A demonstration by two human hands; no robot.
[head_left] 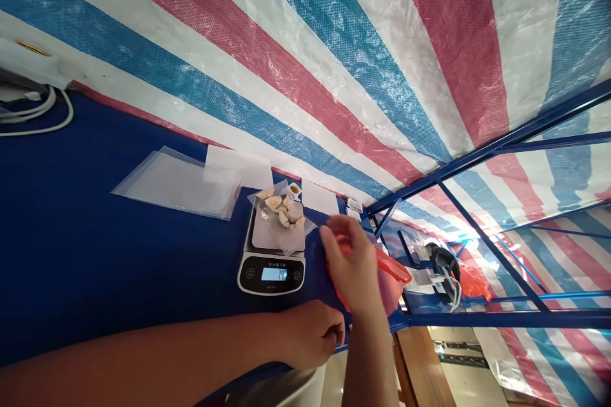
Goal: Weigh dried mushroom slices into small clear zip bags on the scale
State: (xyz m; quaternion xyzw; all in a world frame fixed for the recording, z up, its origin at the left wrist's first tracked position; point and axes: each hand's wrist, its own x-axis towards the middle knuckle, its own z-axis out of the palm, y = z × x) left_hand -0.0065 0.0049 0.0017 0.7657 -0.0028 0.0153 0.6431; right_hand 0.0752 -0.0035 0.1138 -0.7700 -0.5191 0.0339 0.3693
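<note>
Head view:
1. Pale chunks (279,208) already lie in a clear bag (292,243) on a kitchen scale (271,273), whose display is lit; whether the bag is sealed cannot be seen.
2. Right hand (351,264) pinches a red plastic strip (394,269), fingers closed on it, just beyond the scale.
3. Left hand (310,334) is curled at the edge of the blue cloth (95,235); whether it holds anything cannot be seen.
4. More clear bags (176,183) lie flat beside the scale.
</note>
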